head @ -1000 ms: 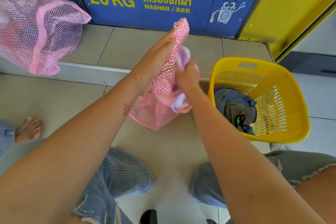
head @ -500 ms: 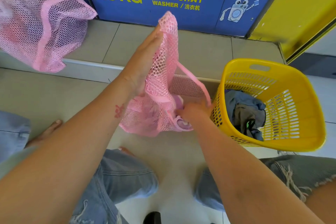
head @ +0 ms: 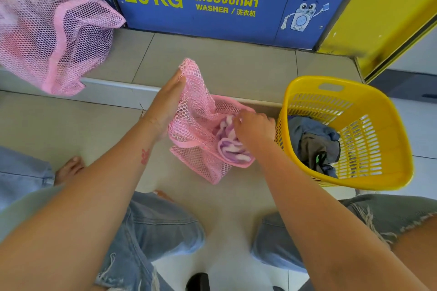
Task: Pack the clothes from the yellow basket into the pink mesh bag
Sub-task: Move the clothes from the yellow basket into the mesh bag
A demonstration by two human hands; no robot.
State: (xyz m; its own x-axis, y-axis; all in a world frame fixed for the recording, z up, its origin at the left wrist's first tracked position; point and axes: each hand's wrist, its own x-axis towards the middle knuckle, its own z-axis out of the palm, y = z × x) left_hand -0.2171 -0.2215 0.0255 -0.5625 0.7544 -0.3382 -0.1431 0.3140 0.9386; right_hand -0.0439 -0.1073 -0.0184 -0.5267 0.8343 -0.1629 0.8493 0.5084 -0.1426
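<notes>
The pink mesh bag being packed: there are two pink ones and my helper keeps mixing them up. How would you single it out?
Find the yellow basket. The pink mesh bag lies just left of it, its rim lifted by the left hand. Unlike the other pink bag, it shows a purple-and-white cloth inside.

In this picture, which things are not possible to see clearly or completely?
- Right hand fingers: curled under the hand, so whether they grip the purple cloth is unclear.
- Clothes in the yellow basket: the number is unclear, since they lie piled and the near wall covers the bottom.
- Second pink mesh bag: cut by the left edge, contents blurred behind mesh.
</notes>
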